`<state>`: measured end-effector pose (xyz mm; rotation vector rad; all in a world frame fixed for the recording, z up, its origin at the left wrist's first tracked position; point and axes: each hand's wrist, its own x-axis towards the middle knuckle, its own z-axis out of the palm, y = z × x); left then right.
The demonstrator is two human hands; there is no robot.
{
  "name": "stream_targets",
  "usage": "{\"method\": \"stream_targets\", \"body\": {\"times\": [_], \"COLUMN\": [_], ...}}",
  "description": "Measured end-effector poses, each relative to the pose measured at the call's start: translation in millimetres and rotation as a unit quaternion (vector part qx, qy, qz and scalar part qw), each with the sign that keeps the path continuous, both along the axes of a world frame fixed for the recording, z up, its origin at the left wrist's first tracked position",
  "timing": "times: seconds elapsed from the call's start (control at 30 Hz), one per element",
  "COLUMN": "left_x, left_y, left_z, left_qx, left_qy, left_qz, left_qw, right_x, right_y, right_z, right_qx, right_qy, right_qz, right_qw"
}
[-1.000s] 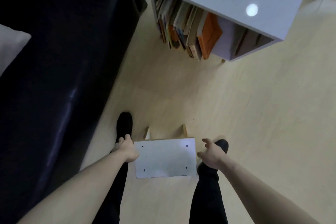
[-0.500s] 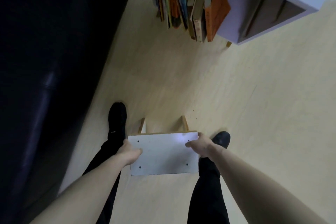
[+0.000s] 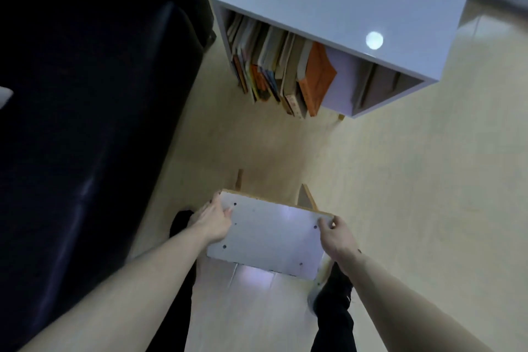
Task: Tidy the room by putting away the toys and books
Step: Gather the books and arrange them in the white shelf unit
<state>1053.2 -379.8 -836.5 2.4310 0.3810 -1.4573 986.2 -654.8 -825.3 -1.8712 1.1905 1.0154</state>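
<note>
Head view: my left hand (image 3: 213,218) and right hand (image 3: 337,234) each gripped an end of the small white stool (image 3: 268,240), tilted above the floor (image 3: 400,180) between my feet; books (image 3: 274,71) stood in the white shelf (image 3: 343,3) ahead, beside the dark sofa (image 3: 85,94).

A single head-worn view looks steeply down, close over the floor (image 3: 400,194), its left side perhaps underexposed.
</note>
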Motion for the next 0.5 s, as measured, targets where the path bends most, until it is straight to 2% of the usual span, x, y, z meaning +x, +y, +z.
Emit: {"method": "stream_targets", "body": {"times": [0.23, 0.5], "left_x": [84, 98], "left_y": [-26, -42], "left_z": [-8, -23], "left_qx": [-0.009, -0.006], "left_qy": [-0.032, -0.026], "left_qz": [-0.020, 0.015], "left_qw": [0.999, 1.000], "right_x": [48, 70], "right_y": [-17, -27], "right_z": [-11, -25], "right_qx": [-0.017, 0.009], "right_qy": [-0.098, -0.091], "right_qz": [-0.045, -0.075], "right_qw": [0.994, 0.993]}}
